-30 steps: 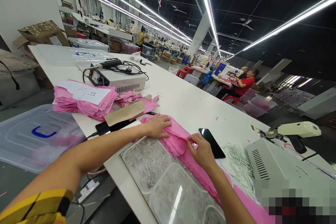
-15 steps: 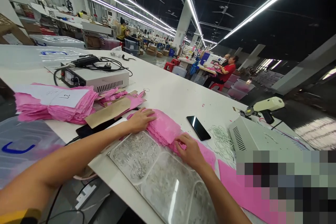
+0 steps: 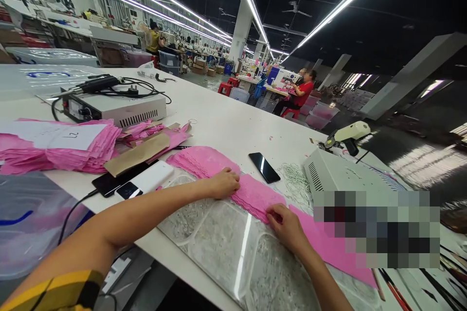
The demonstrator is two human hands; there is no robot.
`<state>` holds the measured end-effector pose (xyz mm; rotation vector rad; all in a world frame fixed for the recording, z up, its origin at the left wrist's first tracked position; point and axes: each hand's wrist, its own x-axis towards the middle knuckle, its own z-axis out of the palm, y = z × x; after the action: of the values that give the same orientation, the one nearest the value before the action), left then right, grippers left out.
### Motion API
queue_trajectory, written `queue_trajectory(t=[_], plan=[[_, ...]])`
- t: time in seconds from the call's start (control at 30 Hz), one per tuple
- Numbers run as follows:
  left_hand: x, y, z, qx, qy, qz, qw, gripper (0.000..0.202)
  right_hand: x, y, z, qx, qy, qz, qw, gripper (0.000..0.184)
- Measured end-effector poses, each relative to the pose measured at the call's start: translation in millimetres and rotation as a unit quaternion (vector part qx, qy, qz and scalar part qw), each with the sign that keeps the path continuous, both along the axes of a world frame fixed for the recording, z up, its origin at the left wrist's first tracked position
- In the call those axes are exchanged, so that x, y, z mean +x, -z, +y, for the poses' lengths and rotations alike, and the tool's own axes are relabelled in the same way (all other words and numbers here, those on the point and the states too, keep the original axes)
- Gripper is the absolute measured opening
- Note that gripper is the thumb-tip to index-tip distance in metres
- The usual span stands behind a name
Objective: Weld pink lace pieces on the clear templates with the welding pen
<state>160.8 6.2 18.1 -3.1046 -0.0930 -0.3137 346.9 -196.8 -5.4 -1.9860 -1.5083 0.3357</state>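
A stack of pink lace pieces [image 3: 219, 167] lies on the white table [image 3: 226, 126] in front of me. My left hand [image 3: 223, 182] rests on the middle of the lace with its fingers curled down onto it. My right hand [image 3: 286, 223] pinches the near right edge of the lace. Just below both hands lies a clear plastic template [image 3: 233, 248] with a grey lace pattern under it.
A black phone [image 3: 264, 167] lies just beyond the lace. Left of it are a cardboard strip [image 3: 136, 153], a white power bank [image 3: 149, 178], a pile of pink pieces with a paper label [image 3: 62, 146] and a grey control box [image 3: 113, 107]. A white machine [image 3: 339, 175] stands at right. A person in red sits far back.
My left hand has moved right along the lace, uncovering its left end. My right hand has slid right and nearer. The view has panned right.
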Motion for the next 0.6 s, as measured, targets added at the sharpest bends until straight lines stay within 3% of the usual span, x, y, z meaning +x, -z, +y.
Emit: queue_trajectory(t=[0.23,0.6], plan=[[-3.4,-7.5,0.8,-0.014,-0.019,0.025,0.999,0.017,3.4,1.2,0.2,0.032,0.004,0.038,0.999,0.029],[1.8,-11.3,-6.7,-0.034,-0.077,0.017,0.996,0.015,0.4,-4.8,1.3,0.03,0.015,0.039,0.999,0.024]])
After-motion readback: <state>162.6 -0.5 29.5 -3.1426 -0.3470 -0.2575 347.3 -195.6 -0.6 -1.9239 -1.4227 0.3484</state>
